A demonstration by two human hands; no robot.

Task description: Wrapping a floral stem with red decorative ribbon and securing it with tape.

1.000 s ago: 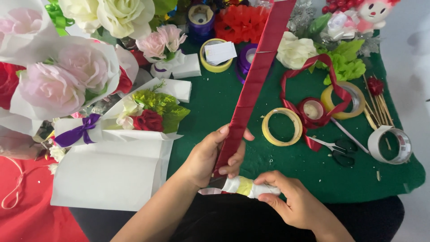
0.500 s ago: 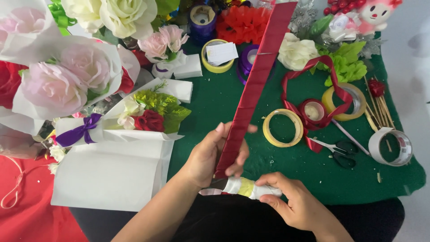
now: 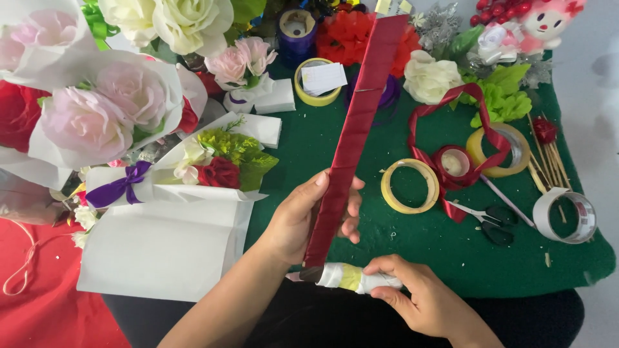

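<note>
My left hand (image 3: 308,218) grips the lower part of a long flat strip wrapped in dark red ribbon (image 3: 358,122), which slants up toward the far side of the green table (image 3: 309,148). My right hand (image 3: 419,293) pinches a small white and yellow roll (image 3: 351,277) lying against the strip's near end. A loose red ribbon (image 3: 454,129) curls over tape rolls to the right.
Paper-wrapped pink and white flower bouquets (image 3: 90,116) fill the left. A white paper sheet (image 3: 164,248) lies near the left front. Tape rolls (image 3: 409,187), black scissors (image 3: 493,222), wooden sticks (image 3: 548,161) and artificial flowers (image 3: 429,77) sit on the right side and back.
My hands and the strip have barely moved; the left fingers have shifted slightly on the strip.
</note>
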